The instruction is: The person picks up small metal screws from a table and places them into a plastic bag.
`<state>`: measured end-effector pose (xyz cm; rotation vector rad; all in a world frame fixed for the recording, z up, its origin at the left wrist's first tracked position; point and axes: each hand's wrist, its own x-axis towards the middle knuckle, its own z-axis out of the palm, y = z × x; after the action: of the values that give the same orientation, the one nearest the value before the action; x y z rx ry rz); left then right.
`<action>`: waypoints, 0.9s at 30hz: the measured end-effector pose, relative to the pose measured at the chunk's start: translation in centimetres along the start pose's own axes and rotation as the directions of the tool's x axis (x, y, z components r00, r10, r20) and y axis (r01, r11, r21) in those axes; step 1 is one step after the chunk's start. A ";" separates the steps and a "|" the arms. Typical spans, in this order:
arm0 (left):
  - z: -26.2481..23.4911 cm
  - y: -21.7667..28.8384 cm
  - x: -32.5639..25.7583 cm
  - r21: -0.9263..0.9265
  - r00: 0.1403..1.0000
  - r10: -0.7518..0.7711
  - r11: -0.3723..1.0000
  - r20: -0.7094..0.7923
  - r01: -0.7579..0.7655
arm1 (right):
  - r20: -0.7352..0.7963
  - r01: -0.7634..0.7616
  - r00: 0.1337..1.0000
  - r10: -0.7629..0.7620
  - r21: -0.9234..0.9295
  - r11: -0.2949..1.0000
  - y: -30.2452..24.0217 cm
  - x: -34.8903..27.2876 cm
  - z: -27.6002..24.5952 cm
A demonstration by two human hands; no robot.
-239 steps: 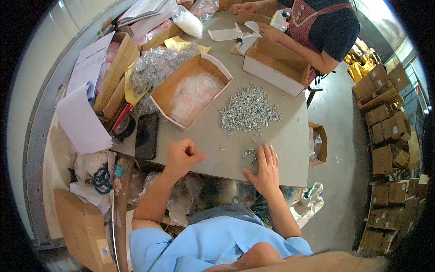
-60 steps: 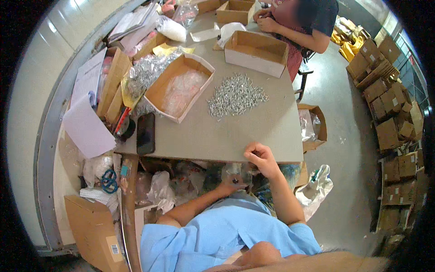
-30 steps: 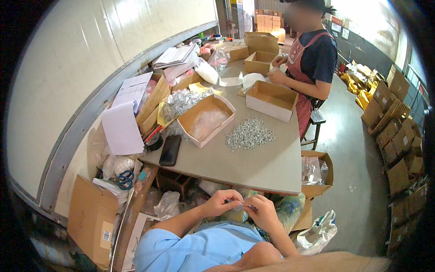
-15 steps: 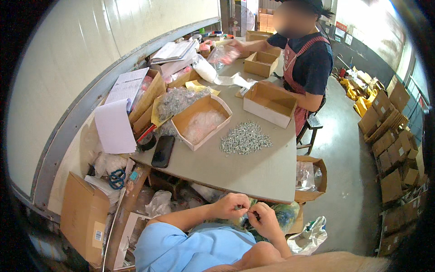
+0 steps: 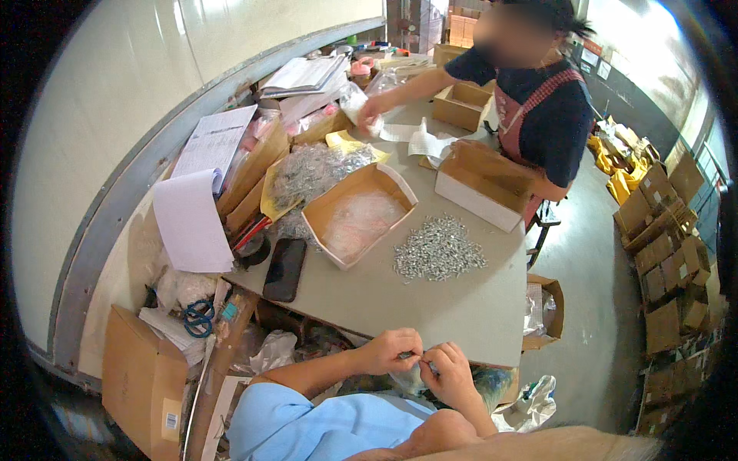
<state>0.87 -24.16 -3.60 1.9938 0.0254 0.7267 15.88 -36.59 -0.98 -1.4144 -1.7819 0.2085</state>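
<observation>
Two bare hands now meet just off the near edge of the bench (image 5: 369, 296): the left hand (image 5: 393, 351) and right hand (image 5: 448, 372) are fingertip to fingertip, where earlier they were apart over its top. The small cluster of screws that lay by the right hand has gone; the main screw pile (image 5: 438, 248) remains at 12 o'clock from the hands. Each grip is pinched, apparently on a clear plastic bag (image 5: 407, 378) hanging below the fingers; its contents cannot be made out. I judge that the handling has shifted from loose screws to the bag's upper edge. At 11 o'clock, the shallow box (image 5: 332, 198) still holds clear plastic. Between 11 and 12, farther off, a co-worker's hand (image 5: 371, 115) has come beside a white bag (image 5: 350, 100).
</observation>
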 end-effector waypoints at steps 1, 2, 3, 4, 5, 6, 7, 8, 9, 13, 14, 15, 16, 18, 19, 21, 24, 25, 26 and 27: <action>-0.5 -0.4 -0.1 0.008 1.000 0.014 1.000 -0.008 -0.014 | 0.020 -0.001 1.000 0.000 0.027 1.000 0.2 0.6 0.4; -0.9 -0.7 -0.4 0.013 1.000 0.022 1.000 -0.014 -0.022 | 0.041 -0.008 0.999 0.006 0.059 0.998 0.3 1.0 0.8; -1.4 -1.1 -0.6 0.017 0.999 0.030 0.999 -0.019 -0.029 | 0.063 -0.017 0.998 0.012 0.090 0.996 0.5 1.5 1.2; -2.1 -1.1 -0.9 0.039 1.000 -0.017 0.999 -0.004 0.017 | 0.077 -0.024 0.997 0.015 0.120 0.993 0.6 2.0 1.5; -3.2 -1.1 -1.2 0.061 0.998 -0.063 0.996 0.012 0.062 | 0.090 -0.032 0.996 0.018 0.149 0.988 0.8 2.5 1.7; -4.1 -1.1 -1.4 0.082 0.994 -0.109 0.991 0.029 0.106 | 0.103 -0.041 0.994 0.023 0.177 0.983 1.0 2.9 1.8; -5.0 -1.1 -1.2 0.084 0.994 -0.113 0.990 0.005 0.112 | 0.126 -0.056 0.991 0.033 0.187 0.981 1.3 3.4 1.9; -5.8 -1.2 -1.0 0.086 0.993 -0.116 0.989 -0.017 0.117 | 0.150 -0.073 0.988 0.044 0.196 0.978 1.7 3.7 2.0; -6.3 -1.2 -0.9 0.086 0.992 -0.120 0.989 -0.038 0.123 | 0.173 -0.092 0.983 0.057 0.204 0.975 2.2 3.8 2.0; -12.2 -1.4 1.3 0.205 0.877 -0.251 0.911 -0.410 0.357 | 0.133 -0.254 0.961 0.243 0.074 0.964 4.8 4.8 1.2; -14.4 -1.0 2.5 0.264 0.832 -0.229 0.877 -0.506 0.402 | 0.099 -0.300 0.949 0.298 0.008 0.954 6.2 5.3 0.8; -16.0 -0.6 3.7 0.263 0.756 -0.178 0.867 -0.630 0.424 | 0.062 -0.347 0.935 0.350 -0.053 0.936 7.9 6.0 0.4; -18.4 -1.5 4.6 0.359 0.713 -0.096 0.812 -0.695 0.460 | -0.042 -0.303 0.953 0.301 -0.154 0.940 9.4 6.9 0.0; -21.7 -2.4 5.9 0.578 0.707 0.129 0.685 -0.695 0.444 | -0.185 -0.304 0.949 0.256 -0.316 0.899 12.9 8.9 0.1; -22.5 -2.7 7.1 0.693 0.736 0.261 0.620 -0.624 0.368 | -0.240 -0.345 0.933 0.268 -0.387 0.855 14.7 9.5 -0.1; -22.2 -3.8 8.5 0.821 0.831 0.345 0.530 -0.437 0.212 | -0.244 -0.401 0.916 0.318 -0.530 0.748 18.8 10.0 0.4; -19.4 -5.8 6.1 0.797 0.959 -0.047 0.546 -0.278 0.258 | -0.109 -0.367 0.917 0.383 -0.601 0.710 18.7 10.4 2.0; -18.4 -5.3 5.8 0.724 0.900 -0.317 0.539 -0.300 0.431 | -0.039 -0.342 0.914 0.404 -0.607 0.717 17.9 10.3 2.7; -17.7 -4.9 5.6 0.643 0.769 -0.568 0.479 -0.293 0.598 | -0.005 -0.328 0.916 0.401 -0.585 0.742 17.2 10.1 3.2; -17.2 -4.7 5.9 0.642 0.765 -0.578 0.477 -0.285 0.600 | 0.025 -0.316 0.917 0.398 -0.563 0.764 16.4 9.9 3.6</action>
<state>-1.61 -6.21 1.41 2.4509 1.1410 0.2711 25.21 -20.96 -7.97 -2.2133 -1.7430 -0.0156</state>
